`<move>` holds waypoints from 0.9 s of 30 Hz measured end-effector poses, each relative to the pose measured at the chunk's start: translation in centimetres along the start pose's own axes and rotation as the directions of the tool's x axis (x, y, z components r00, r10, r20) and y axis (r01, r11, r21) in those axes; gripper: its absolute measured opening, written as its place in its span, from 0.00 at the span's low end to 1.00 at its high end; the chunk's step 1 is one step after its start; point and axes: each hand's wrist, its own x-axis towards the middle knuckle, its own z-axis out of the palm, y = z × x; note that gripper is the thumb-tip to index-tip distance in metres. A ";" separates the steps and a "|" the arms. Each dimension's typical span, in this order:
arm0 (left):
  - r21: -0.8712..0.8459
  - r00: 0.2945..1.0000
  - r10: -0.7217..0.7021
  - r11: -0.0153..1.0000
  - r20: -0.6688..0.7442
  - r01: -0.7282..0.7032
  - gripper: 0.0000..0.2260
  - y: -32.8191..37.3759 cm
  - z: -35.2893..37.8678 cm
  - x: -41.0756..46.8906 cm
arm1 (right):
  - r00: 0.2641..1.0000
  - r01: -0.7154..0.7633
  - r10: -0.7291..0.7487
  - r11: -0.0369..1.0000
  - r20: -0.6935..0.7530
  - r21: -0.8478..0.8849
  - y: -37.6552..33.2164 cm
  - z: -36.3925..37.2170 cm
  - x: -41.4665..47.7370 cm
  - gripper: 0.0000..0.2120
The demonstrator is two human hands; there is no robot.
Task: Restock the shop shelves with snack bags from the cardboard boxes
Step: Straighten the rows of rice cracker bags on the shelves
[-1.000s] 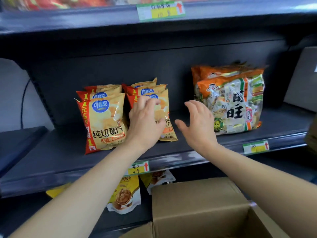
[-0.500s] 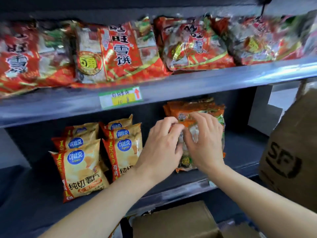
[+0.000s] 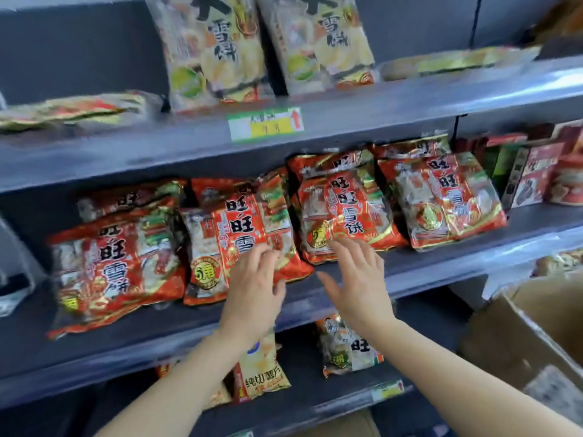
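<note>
Currently both hands, left hand point(image 3: 252, 288) and right hand point(image 3: 356, 279), are spreading open-fingered, gripping nothing, at centre-frame red snack bags point(image 3: 243, 234): probably light, crinkly, fragile; pinching top seams seems safest.

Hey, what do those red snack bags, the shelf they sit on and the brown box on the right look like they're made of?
Red snack bags: thin glossy plastic film with foil-like gold print, judging by the glare and crinkles. Shelf: probably painted metal, grey-blue and smooth, with a clear plastic strip along its front edge. Brown box: matte cardboard, with a raw-looking flap edge.
</note>
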 end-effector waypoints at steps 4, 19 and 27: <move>0.135 0.975 -0.160 0.981 0.157 0.139 0.22 -0.8 -3.3 1.8 | 0.965 -0.016 0.011 1.000 0.264 0.019 -3.2 -0.7 3.1 0.24; 0.172 0.788 -0.361 0.932 0.499 0.319 0.31 -8.1 -1.2 3.5 | 0.525 0.020 -0.008 1.000 0.851 -0.003 -6.5 7.3 7.7 0.22; 0.080 0.817 -0.320 0.943 0.479 0.322 0.34 -11.9 1.9 6.8 | 0.434 -0.286 0.204 0.955 0.877 -0.080 -5.9 11.2 9.0 0.39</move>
